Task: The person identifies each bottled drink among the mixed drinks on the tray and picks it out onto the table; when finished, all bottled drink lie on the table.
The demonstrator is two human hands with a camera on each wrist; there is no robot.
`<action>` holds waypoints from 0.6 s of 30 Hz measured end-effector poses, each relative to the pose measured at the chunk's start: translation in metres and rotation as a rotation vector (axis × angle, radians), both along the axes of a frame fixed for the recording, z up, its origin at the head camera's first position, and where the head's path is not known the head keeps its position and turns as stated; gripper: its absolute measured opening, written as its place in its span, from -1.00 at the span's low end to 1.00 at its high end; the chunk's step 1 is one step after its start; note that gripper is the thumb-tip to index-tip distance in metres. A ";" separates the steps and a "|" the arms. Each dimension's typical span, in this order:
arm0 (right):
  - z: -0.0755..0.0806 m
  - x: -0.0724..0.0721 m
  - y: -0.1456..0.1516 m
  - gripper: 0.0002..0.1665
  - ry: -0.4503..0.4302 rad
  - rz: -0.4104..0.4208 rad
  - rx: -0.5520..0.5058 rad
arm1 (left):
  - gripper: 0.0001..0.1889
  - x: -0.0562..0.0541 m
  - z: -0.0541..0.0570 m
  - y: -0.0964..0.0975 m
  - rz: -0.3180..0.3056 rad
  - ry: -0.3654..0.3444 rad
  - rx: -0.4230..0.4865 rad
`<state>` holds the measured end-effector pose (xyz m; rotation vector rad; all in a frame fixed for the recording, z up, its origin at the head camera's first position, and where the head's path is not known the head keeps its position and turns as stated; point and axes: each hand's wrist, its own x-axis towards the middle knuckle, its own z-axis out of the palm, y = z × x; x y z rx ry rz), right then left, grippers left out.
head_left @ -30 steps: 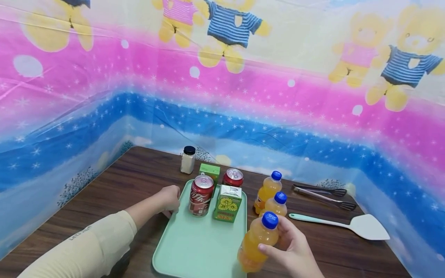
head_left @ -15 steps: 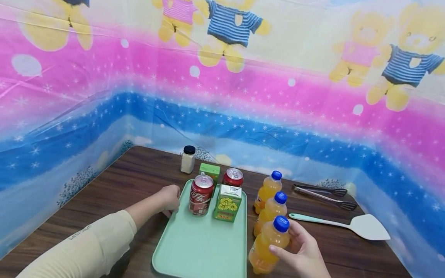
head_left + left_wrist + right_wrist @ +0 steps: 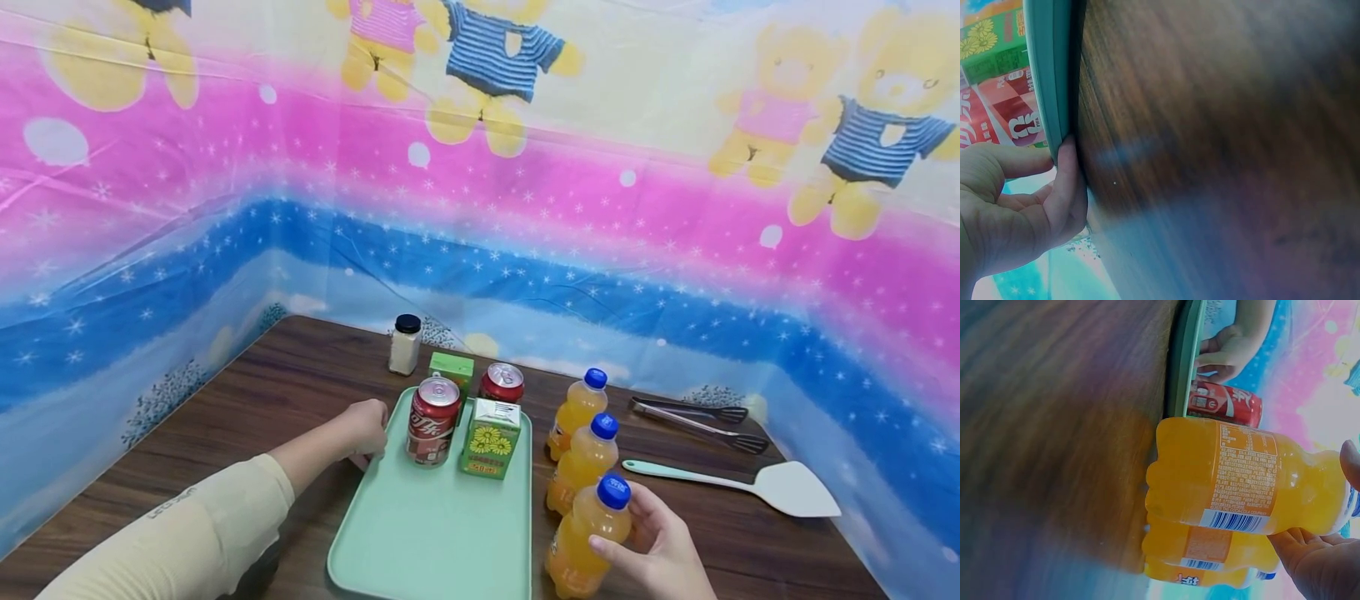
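In the head view my left hand (image 3: 367, 432) pinches the left rim of a light green tray (image 3: 420, 533). The left wrist view shows its thumb against the tray's edge (image 3: 1054, 81) and the other fingers at its underside. My right hand (image 3: 660, 542) holds a bottle of orange drink (image 3: 587, 537) with a blue cap, thumb in front and fingers behind. This bottle (image 3: 1241, 478) is upright beside the tray's right edge, its base close to the table. Behind it, a second orange bottle (image 3: 585, 460) and a third (image 3: 581, 408) stand in a row.
On the tray stand cola cans (image 3: 433, 425) (image 3: 502, 383) and green drink cartons (image 3: 491, 446) (image 3: 452, 371). A black-lidded jar (image 3: 405, 346) is at the back. Tongs (image 3: 701, 423) and a white turner (image 3: 795, 489) lie at the right on the wooden table (image 3: 300, 367).
My right hand has carried the front orange bottle rightward and down, from over the tray's right edge to beside it, in line with the other two. The left hand has stayed put.
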<state>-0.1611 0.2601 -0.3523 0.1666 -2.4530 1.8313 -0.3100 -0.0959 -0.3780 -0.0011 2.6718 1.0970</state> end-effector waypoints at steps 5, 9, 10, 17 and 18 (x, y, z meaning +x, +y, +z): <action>-0.002 0.000 0.002 -0.29 -0.020 0.002 0.004 | -0.77 0.001 -0.001 -0.001 0.008 -0.004 0.003; -0.002 0.000 0.002 -0.28 -0.029 0.008 -0.002 | -0.76 0.001 -0.001 -0.002 0.010 -0.004 0.009; -0.001 0.000 0.002 -0.28 -0.034 0.010 -0.007 | -0.76 0.001 -0.001 -0.001 0.010 -0.005 0.010; -0.001 0.000 0.004 -0.28 -0.065 -0.003 -0.017 | -0.76 0.002 0.001 -0.002 0.003 -0.010 0.020; -0.001 0.000 0.004 -0.27 -0.067 -0.002 -0.013 | -0.77 0.002 0.001 -0.002 0.003 -0.012 0.024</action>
